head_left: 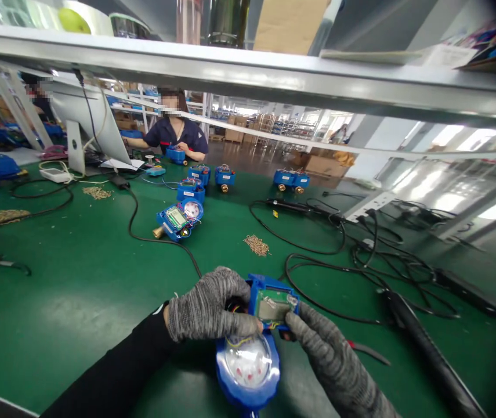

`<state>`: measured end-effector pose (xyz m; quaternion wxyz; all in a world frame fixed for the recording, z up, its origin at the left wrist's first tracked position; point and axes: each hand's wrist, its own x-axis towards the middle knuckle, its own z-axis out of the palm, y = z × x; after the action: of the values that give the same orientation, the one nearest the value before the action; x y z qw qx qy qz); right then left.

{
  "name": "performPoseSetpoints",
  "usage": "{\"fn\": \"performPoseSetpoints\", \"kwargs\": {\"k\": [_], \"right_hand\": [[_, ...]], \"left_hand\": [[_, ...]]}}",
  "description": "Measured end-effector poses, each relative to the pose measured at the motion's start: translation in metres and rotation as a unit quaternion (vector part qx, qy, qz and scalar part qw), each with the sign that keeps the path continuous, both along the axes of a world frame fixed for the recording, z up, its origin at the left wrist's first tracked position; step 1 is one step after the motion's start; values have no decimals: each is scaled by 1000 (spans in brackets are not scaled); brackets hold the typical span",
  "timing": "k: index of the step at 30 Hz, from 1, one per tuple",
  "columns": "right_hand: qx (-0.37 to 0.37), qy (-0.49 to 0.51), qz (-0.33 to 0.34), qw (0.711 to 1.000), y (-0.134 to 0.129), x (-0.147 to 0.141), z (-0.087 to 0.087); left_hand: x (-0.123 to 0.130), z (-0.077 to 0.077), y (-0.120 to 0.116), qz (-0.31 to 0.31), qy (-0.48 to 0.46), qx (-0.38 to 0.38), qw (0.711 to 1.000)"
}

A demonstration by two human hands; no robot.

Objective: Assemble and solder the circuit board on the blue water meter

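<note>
A person wearing grey knit gloves works at a green table [78, 290], holding a blue meter [254, 342] at the near edge, just in front of the body. The left hand [208, 310] wraps over the meter's left side, fingers curled around the housing above the clear round dial. The right hand [321, 348] grips the right side, its thumb pressing the edge of the small green circuit board [274, 305] set in the open top of the case. Both hands are closed on the meter. To do this well, the person would likely need to steady the body with the left hand and keep the board level as it seats, so the thin coloured wires beside it are not pinched. Counting what lies on the table: one open meter [179, 219] sits toward the middle, about five more blue meters stand in a loose row toward the far edge, though two at the right may be a joined pair. Three small heaps of brass parts show: one [256, 245] mid-table, two toward the left edge. Black cables [339, 255] tangle along the right side. A monitor [89, 125] stands at the far left corner. A co-worker [176, 133] in dark blue sits across the far edge, hands on another meter.
</note>
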<state>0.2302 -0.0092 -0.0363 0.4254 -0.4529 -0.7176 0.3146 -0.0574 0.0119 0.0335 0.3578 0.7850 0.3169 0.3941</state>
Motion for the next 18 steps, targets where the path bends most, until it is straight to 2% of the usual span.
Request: {"fn": "performPoseSetpoints", "kwargs": {"k": [2,5,9,11,14,18], "right_hand": [[1,-4,-16,1000,3,-1,5],[8,-5,-23,1000,5,0,9],[-8,38,-47,998,6,-8,11],[-29,58,-41,997,7,-15,13],[-54,75,-36,995,7,-21,14],[-90,85,-35,992,7,-22,12]], "left_hand": [[-10,-3,-11,35,-38,8,999],[-20,-11,-31,145,-32,114,982],[-13,-19,-48,224,-6,212,951],[-5,-20,-51,239,-10,221,945],[3,-18,-50,234,-5,194,953],[6,-21,-50,225,42,189,955]]}}
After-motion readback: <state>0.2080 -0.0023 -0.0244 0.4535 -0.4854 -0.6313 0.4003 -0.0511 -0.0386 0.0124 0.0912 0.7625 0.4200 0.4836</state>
